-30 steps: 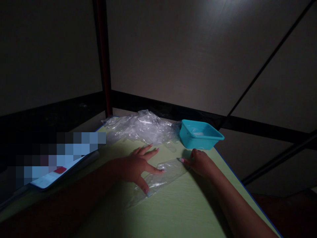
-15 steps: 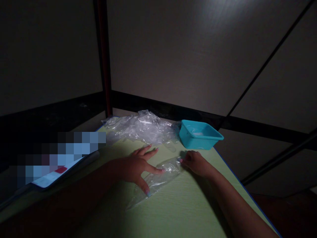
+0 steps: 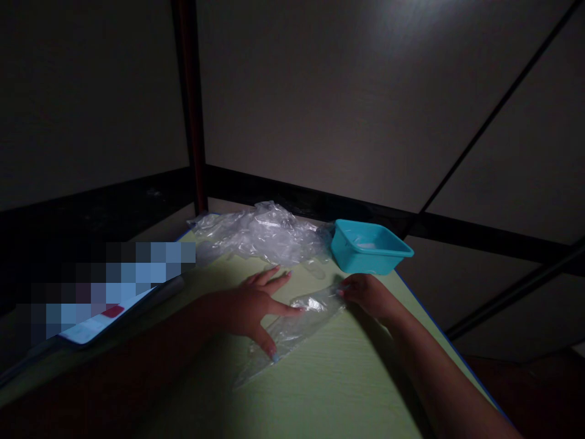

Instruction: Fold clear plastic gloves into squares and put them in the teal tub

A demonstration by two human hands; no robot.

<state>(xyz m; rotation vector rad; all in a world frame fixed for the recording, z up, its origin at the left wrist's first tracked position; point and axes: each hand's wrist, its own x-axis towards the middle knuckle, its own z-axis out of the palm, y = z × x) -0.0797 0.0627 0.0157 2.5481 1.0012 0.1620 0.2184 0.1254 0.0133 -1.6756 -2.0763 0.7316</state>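
A clear plastic bag (image 3: 301, 323) lies stretched diagonally across the light green table. My left hand (image 3: 253, 308) is open over it, fingers spread, with the thumb and index finger resting on the plastic. At the bag's upper right end, my right hand (image 3: 365, 292) is closed in a pinch on the bag's edge. Behind both hands sits a heap of crumpled clear plastic bags (image 3: 274, 235). A turquoise plastic basin (image 3: 372, 259) stands just beyond my right hand, with something pale inside that I cannot make out.
A lit device screen (image 3: 86, 329), partly blurred out, is at the table's left side. The green table (image 3: 329, 390) has a blue edge, and dark-banded wall panels (image 3: 311, 122) rise close behind it. Light is dim.
My right hand has shifted slightly right and up, drawing the bag's end with it. My left hand stays nearly where it was on the plastic.
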